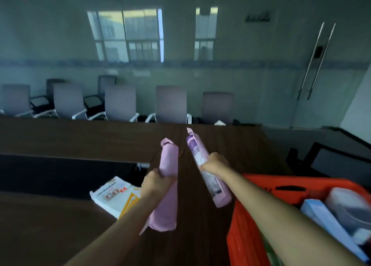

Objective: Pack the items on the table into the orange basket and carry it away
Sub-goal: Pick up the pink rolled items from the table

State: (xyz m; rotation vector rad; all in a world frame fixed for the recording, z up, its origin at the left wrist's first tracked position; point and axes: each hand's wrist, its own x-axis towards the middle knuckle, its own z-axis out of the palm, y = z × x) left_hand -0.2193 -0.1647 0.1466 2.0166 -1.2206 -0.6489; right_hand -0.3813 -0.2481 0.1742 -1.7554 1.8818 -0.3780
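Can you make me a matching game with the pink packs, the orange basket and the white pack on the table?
Things:
1. plain pink pack
2. pink pack with a clear window
3. orange basket
4. white pack

Places:
A. lying on the table, left of the arms
B. held in the left hand
C. at the right, already holding things
D. held in the right hand

Pairs: 1-B, 2-D, 3-C, 4-A
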